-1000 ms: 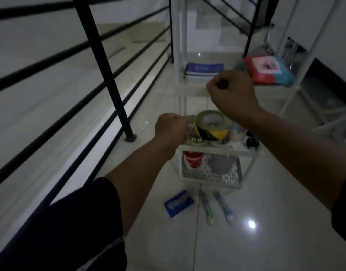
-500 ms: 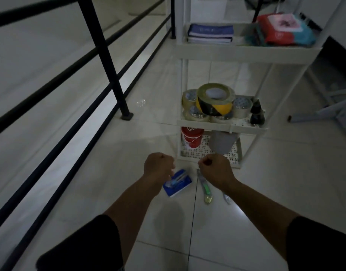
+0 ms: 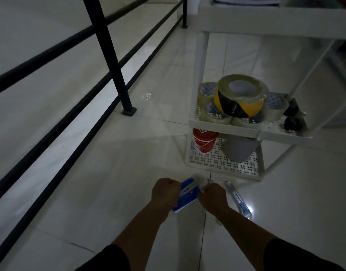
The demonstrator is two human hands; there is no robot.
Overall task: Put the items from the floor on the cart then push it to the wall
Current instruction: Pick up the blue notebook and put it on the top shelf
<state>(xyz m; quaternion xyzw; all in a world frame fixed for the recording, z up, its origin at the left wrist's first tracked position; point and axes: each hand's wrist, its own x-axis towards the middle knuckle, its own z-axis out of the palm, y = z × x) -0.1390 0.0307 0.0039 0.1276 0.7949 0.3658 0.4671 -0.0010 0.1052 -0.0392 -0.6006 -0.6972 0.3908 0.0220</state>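
A blue box (image 3: 185, 198) lies on the white floor tiles in front of the cart. My left hand (image 3: 165, 192) is a curled fist against the box's left edge and shows nothing held. My right hand (image 3: 213, 198) is curled at the box's right edge, its fingertips pinching there. It covers most of a green pen-like item, whose tip (image 3: 209, 180) pokes out above it. A blue and white tube (image 3: 239, 201) lies on the floor just right of my right hand. The white three-tier cart (image 3: 223, 128) stands just beyond.
The cart's middle shelf holds a yellow-black tape roll (image 3: 240, 96), clear tape rolls and small black things. A red container (image 3: 204, 140) and a grey cup (image 3: 239, 150) sit on the bottom shelf. A black railing (image 3: 109, 55) runs along the left.
My hands have dropped from in front of the cart to the floor and closed in on the blue box from both sides. The view has moved closer and lower.
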